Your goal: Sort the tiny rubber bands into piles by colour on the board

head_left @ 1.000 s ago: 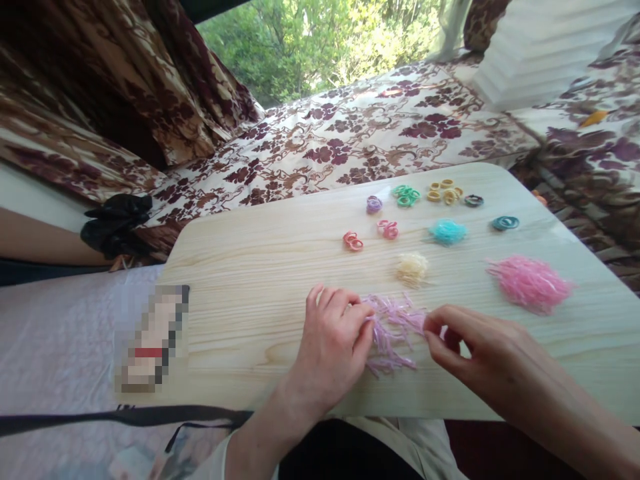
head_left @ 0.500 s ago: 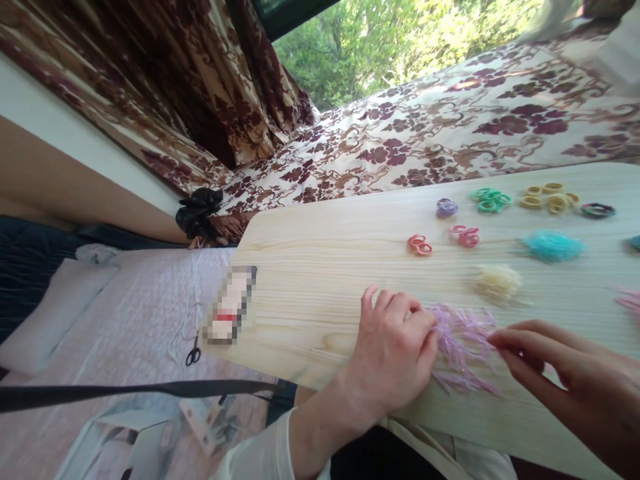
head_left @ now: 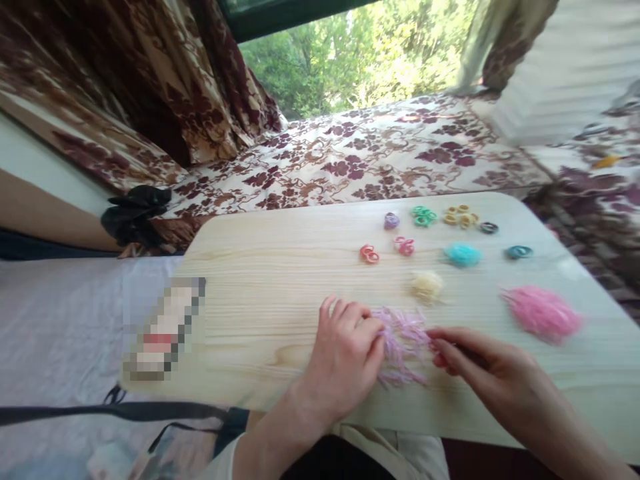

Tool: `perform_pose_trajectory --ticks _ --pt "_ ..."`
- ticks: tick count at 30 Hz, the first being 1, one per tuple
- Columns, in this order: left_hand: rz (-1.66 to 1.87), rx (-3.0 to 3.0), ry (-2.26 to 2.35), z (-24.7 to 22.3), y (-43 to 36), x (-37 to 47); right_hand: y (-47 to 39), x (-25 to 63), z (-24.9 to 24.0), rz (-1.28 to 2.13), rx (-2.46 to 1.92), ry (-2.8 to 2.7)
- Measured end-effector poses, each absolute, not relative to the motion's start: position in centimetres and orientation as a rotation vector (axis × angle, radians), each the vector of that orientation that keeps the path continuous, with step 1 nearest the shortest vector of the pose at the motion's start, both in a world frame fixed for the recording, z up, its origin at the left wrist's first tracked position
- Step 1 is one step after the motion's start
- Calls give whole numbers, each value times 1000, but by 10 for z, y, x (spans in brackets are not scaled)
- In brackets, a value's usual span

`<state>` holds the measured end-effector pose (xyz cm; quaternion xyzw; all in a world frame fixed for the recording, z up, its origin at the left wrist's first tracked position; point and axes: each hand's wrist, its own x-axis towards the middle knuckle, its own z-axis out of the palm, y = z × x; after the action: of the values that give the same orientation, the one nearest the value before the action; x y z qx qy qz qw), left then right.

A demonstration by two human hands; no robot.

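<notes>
A loose pile of thin lilac strips (head_left: 401, 333) lies on the wooden tabletop between my two hands. My left hand (head_left: 347, 353) rests at its left side, fingers curled, with thumb and forefinger closed on the strips there. From the right, my right hand (head_left: 480, 363) pinches the pile's edge between thumb and fingertips. Exactly how many strips either hand grips is blurred. Just beyond sits a small cream pile of strips (head_left: 427, 287), and a bigger pink pile (head_left: 544, 313) is to the right of my right hand.
Farther back on the tabletop (head_left: 270, 267) lie a turquoise pile (head_left: 463, 254), a dark teal band (head_left: 519, 251) and small groups of hair ties: red (head_left: 369, 254), pink (head_left: 404, 245), purple (head_left: 391, 221), green (head_left: 424, 215), yellow (head_left: 461, 217). A pixelated object (head_left: 167, 330) lies at the left edge.
My view has swung to the right, so the table appears farther left and the whole pink pile shows. Both hands stay at the lilac strips.
</notes>
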<state>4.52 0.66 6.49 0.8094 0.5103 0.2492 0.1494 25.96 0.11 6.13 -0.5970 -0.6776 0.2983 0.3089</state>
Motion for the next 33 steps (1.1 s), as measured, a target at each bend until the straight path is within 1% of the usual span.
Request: perform_pose_trajectory --ticks 3,7,11,14,19,25,28,33 --pt "734 2334 1436 61 7 46 -1 259 66 1091 -1598 -1600" --pt "766 2336 1397 59 8 48 -4 264 68 1236 -1594 -1482" --pt "753 2332 1389 60 9 48 -7 267 67 1273 -1606 -1457" --pt "765 2332 1385 60 10 48 -11 269 67 1160 -1664 -1521" --pt "757 2327 1382 60 12 49 -20 268 69 679 -1604 -1857" --pt "729 2346 1372 59 13 51 -21 259 71 332 -1555 -2147" --pt "730 2356 1367 59 13 50 -18 255 67 276 -1560 -2220" --pt "742 2334 1383 60 13 49 -14 251 61 277 -1570 -2253"
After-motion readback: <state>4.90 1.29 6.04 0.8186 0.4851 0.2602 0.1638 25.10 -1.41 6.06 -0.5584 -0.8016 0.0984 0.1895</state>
